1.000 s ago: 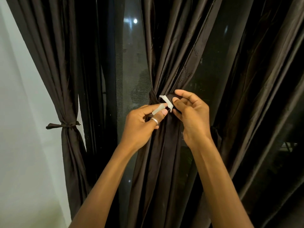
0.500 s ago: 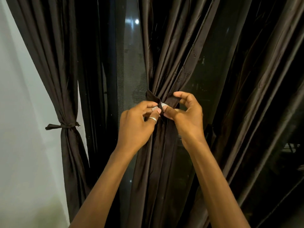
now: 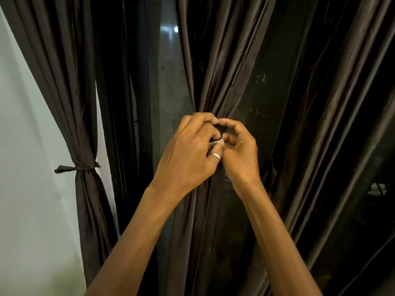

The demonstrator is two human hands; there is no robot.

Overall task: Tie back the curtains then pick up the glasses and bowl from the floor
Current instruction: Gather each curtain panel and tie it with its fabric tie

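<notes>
A dark brown curtain (image 3: pixel 224 82) hangs gathered at mid-height in the centre. My left hand (image 3: pixel 188 154), with a ring on one finger, and my right hand (image 3: pixel 239 150) meet at the gathered point. Both pinch the ends of the tieback (image 3: pixel 215 143), a dark strap with a pale strip showing between my fingers. Most of the strap is hidden behind my fingers. A second curtain (image 3: pixel 64 82) on the left is bound with a knotted tieback (image 3: pixel 79 167). No glasses or bowl are in view.
A white wall (image 3: pixel 32 189) fills the left side. Dark window glass with a mesh screen (image 3: pixel 168 92) shows between the two curtains. More dark curtain folds (image 3: pixel 331 124) hang to the right.
The pale strap ends, apart and visible a second ago, have been drawn together and are now mostly covered by my fingers. Both hands have closed in on the gathered fabric.
</notes>
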